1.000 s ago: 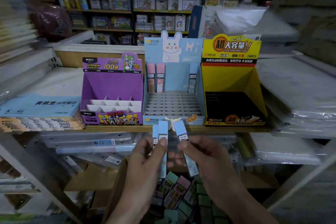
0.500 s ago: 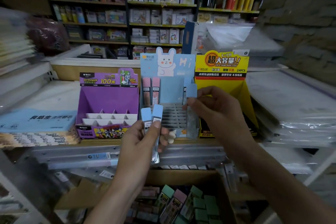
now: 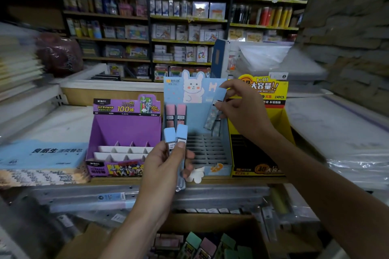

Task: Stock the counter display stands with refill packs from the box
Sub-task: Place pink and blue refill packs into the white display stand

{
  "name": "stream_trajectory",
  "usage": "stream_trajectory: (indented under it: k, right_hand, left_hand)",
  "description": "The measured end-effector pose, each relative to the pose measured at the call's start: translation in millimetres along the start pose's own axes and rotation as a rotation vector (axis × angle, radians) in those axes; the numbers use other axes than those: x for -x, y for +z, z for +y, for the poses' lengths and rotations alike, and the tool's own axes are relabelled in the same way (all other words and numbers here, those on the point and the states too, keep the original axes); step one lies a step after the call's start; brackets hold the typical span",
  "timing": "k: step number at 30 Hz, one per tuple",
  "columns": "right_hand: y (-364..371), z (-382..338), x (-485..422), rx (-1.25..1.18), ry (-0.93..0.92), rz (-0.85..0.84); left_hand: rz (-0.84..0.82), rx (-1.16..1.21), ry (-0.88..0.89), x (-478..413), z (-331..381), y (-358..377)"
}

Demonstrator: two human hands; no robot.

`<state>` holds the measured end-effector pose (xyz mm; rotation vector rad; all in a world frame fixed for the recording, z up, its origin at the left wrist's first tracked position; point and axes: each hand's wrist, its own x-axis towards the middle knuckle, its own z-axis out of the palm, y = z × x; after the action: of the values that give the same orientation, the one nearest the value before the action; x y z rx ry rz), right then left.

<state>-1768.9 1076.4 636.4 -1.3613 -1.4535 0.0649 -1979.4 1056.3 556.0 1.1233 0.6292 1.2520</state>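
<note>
Over the back right corner of the blue rabbit stand, a refill pack hung tilted, its lower end just above the slot grid. Its top was hidden in the right hand, which pinched it between thumb and fingertips with the remaining fingers curled loosely above. From where I stood I could not tell whether the pack's tip was touching the grid.

Lower and to the left, the left hand held two blue-capped packs upright and side by side. The thumb was pressed across their fronts and the fingers were wrapped behind them. They sat in front of the stand's left half. Just behind their caps, two pink-capped packs stood in the stand's back row, against its rear panel.

A purple stand sat just beside the blue one on its left, showing white dividers in its tiers. A yellow stand stood just beside it on the right, partly covered by the right wrist. All three rested along the wooden counter edge.

Below the counter, between the two forearms, an open cardboard box held more packs on end. Green-capped ones and a pink-capped one were visible among them. Across the room, wall shelves were crowded with stationery too blurred to make out.
</note>
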Motion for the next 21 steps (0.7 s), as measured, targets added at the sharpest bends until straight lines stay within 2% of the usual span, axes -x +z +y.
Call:
stream_trajectory:
  k: [4,8,16,21]
  right_hand:
    - [5,6,-5,0.165,-0.155,-0.015]
    - [6,10,-7,0.277,-0.202,-0.039]
    - [7,14,-4,0.244,-0.201,-0.129]
    - [9,17,-4,0.314,-0.236,-0.15]
  left_hand:
    - [0.031,0.024,-0.022,-5,-1,1]
    - [0.021,0.03,-0.045,-8,-1,1]
    - [0.002,-0.003,-0.051,-11,-4,3]
    - [0.004,0.003,-0.073,-11,-5,4]
